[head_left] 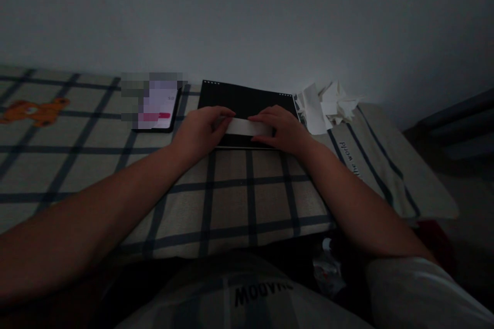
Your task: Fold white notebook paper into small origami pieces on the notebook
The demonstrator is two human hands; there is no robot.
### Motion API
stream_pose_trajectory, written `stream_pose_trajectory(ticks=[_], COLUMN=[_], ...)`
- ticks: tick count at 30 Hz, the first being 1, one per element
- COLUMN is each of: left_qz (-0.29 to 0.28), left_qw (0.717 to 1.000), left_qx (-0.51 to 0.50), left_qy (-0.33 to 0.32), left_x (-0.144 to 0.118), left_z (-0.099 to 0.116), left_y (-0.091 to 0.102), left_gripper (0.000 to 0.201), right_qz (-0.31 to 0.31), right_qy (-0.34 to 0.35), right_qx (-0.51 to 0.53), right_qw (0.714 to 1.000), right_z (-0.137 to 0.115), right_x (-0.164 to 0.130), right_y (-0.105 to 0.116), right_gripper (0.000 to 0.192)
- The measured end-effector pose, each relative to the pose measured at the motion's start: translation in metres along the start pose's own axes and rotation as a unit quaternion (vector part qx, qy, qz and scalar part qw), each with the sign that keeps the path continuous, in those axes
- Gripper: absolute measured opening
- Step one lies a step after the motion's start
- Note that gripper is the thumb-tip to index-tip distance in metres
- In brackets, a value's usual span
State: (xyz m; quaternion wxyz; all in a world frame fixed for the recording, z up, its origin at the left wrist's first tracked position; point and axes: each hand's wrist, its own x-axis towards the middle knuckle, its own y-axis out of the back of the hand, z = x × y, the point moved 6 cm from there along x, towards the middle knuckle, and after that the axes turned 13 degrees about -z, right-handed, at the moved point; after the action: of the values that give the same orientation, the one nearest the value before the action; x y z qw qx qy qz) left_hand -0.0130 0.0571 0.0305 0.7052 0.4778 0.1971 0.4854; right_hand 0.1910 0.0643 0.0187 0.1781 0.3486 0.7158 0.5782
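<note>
A narrow white strip of paper (244, 126) lies across a black board or pad (243, 96) with rows of small holes near its top corners. At the strip's left end, my left hand (201, 126) pinches the paper between thumb and fingers. My right hand (283, 127) holds the right end, with its thumb low and its fingers along the upper edge. Both hands rest over the black board. Whether the strip is folded cannot be made out in the dim light.
A phone (164, 105) with a lit screen lies left of the board. Crumpled white paper pieces (328, 105) are piled at the right, against the wall (247, 15). An orange flat figure (36, 112) lies far left on the checked tablecloth (231, 200). Below the table edge shows a clear bottle (328, 267).
</note>
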Motion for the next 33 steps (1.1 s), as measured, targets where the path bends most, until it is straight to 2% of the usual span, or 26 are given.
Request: stream_pose_trajectory(ticks=[4,7,10,13,17,22,25,29,33], left_qz=[0.033,0.065,0.047,0.022,0.010,-0.011,-0.013,0.011,0.046], left_qw=[0.999,0.990,0.968,0.953,0.958,0.955,0.957,0.964,0.969], left_qx=[-0.015,-0.125,-0.247,-0.301,-0.285,-0.297,-0.289,-0.266,-0.235], left_qy=[0.011,0.020,0.005,-0.020,-0.025,-0.024,-0.014,0.013,0.063], left_x=[-0.005,-0.004,0.002,0.008,0.007,0.004,0.004,0.004,0.005], left_z=[0.003,-0.004,-0.012,-0.015,-0.013,-0.007,-0.007,-0.012,-0.022], left_y=[0.005,0.002,-0.011,-0.019,-0.019,-0.017,-0.017,-0.016,-0.009], left_gripper=[0.034,0.052,0.068,0.065,0.047,0.044,0.039,0.034,0.033], right_qz=[0.003,0.019,0.042,0.057,0.038,0.021,0.024,0.059,0.080], right_qy=[0.010,0.022,0.012,-0.009,-0.023,-0.017,-0.036,-0.070,-0.138], right_qx=[-0.001,0.044,0.116,0.195,0.272,0.311,0.284,0.220,0.175], right_qw=[1.000,0.999,0.992,0.979,0.961,0.950,0.958,0.971,0.972], right_z=[-0.003,-0.003,-0.001,0.000,-0.003,-0.011,-0.011,-0.006,0.005], right_x=[-0.001,-0.001,-0.002,-0.001,0.002,0.002,0.002,0.002,0.000], right_y=[0.001,0.004,0.007,0.005,-0.004,-0.008,-0.005,0.003,0.008], right_gripper=[0.048,0.045,0.043,0.044,0.049,0.049,0.042,0.035,0.031])
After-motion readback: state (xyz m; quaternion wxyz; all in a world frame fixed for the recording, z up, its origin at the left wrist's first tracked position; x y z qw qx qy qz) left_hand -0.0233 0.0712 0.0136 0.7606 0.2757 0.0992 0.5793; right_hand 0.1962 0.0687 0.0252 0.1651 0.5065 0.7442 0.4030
